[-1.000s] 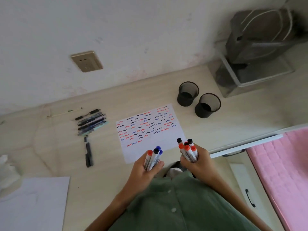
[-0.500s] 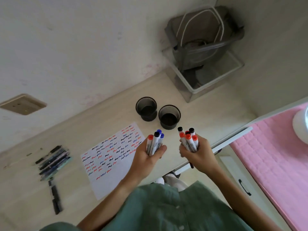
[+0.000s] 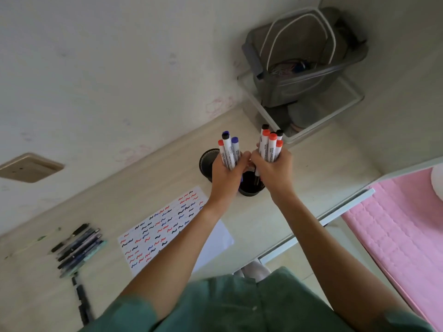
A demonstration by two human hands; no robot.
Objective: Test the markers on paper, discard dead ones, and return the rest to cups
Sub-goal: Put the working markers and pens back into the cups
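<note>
Above the two black mesh cups at the middle of the desk, you hold a bundle of markers in each fist, caps pointing up and away from you. Your left hand (image 3: 226, 173) is wrapped round the left bundle (image 3: 229, 149), slim white barrels with blue, black and red caps; your right hand (image 3: 272, 170) is wrapped round the right bundle (image 3: 271, 146), mostly red-capped with two black. Both hands sit knuckle to knuckle, hovering over the near cup (image 3: 250, 188), whose dark round mouth shows between your wrists; the far cup (image 3: 207, 161) peeks out to the left behind your left hand. Holding the barrels upright like this looks like lining them up to drop tail-first into the cups. Nearer you and to the left, the sheet of paper (image 3: 165, 226) lies flat on the pale wood-grain desk (image 3: 323, 173), covered in short red, blue and black squiggles. Further left lies a row of dark pens (image 3: 76, 248), set well apart from the cups, probably the rejects. At the far right corner stands a translucent grey plastic bin (image 3: 304, 75) in a clear tray.
</note>
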